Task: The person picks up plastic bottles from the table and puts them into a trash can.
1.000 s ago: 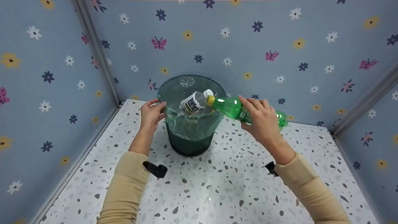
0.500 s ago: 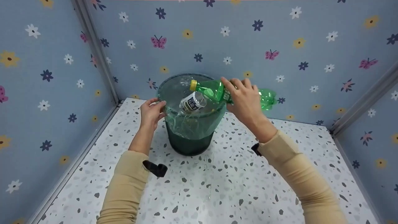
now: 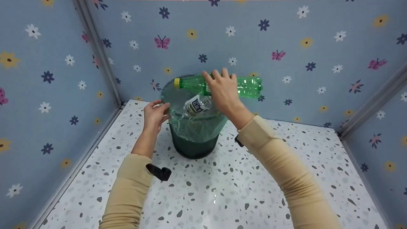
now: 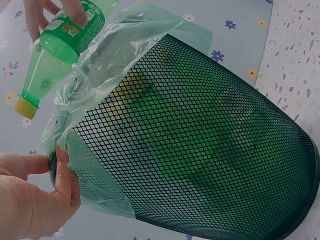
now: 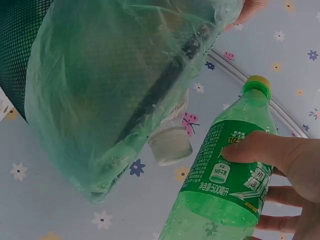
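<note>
A dark mesh wastebasket (image 4: 200, 135) with a thin green plastic liner (image 3: 194, 128) folded over its rim stands against the wall. My left hand (image 3: 155, 116) pinches the rim and liner at the left side, thumb and fingers on either side of the edge. My right hand (image 3: 224, 92) grips a green plastic bottle (image 5: 225, 170) with a yellow cap (image 3: 176, 83) round its label. The bottle lies nearly level above the basket's opening, cap toward the left. Below it, a clear bottle with a dark label (image 3: 196, 105) leans in the mouth; its white cap (image 5: 171, 146) shows in the right wrist view.
More green bottle shapes show blurred through the mesh. The speckled white floor (image 3: 190, 194) runs in front of the basket. Flower-patterned walls (image 3: 241, 41) rise behind and at both sides, with a metal corner strip (image 3: 98, 54) at left.
My right hand has carried the green bottle left and upward, from the basket's right side to over its opening. The bottle has turned more level. My left hand stays at the rim.
</note>
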`<state>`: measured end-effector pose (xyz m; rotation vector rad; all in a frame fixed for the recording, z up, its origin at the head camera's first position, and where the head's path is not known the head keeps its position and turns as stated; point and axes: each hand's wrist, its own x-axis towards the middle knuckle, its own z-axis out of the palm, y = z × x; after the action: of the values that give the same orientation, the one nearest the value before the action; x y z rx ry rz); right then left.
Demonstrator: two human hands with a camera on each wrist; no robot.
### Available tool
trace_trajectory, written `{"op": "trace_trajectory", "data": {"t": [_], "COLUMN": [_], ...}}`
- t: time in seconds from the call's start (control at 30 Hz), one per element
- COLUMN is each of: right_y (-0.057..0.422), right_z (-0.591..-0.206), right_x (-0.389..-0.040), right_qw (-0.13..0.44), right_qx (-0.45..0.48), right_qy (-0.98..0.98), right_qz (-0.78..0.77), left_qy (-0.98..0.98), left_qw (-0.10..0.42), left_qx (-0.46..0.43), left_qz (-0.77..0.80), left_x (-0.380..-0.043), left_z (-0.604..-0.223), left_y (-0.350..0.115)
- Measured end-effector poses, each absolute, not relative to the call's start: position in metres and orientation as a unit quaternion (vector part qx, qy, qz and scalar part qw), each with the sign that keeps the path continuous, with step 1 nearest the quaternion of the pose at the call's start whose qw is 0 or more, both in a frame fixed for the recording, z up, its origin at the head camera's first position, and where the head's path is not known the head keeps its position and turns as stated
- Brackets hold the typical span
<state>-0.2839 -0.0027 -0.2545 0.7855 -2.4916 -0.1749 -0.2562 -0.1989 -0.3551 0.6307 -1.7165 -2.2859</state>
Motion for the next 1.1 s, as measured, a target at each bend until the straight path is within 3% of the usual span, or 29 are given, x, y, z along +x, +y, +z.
{"op": "trace_trajectory", "data": {"t": [0.4,1.1], "right_y": [-0.035,-0.055], "right_z": [-0.252,-0.268], "right_x": [-0.288,-0.292], "right_qw": [0.195,0.188], "right_qx": [0.294,0.308], "right_qy": [-0.927,-0.893], "right_qz": [-0.128,-0.268], "left_qy": [-0.589,-0.584], "left_qw": [0.104,0.108], "left_qx": [0.223,0.212], "left_qz": [-0.770,-0.776], "left_x": [-0.256,-0.256], "left_z": [-0.353,-0.356], "left_y": [-0.199,-0.199]}}
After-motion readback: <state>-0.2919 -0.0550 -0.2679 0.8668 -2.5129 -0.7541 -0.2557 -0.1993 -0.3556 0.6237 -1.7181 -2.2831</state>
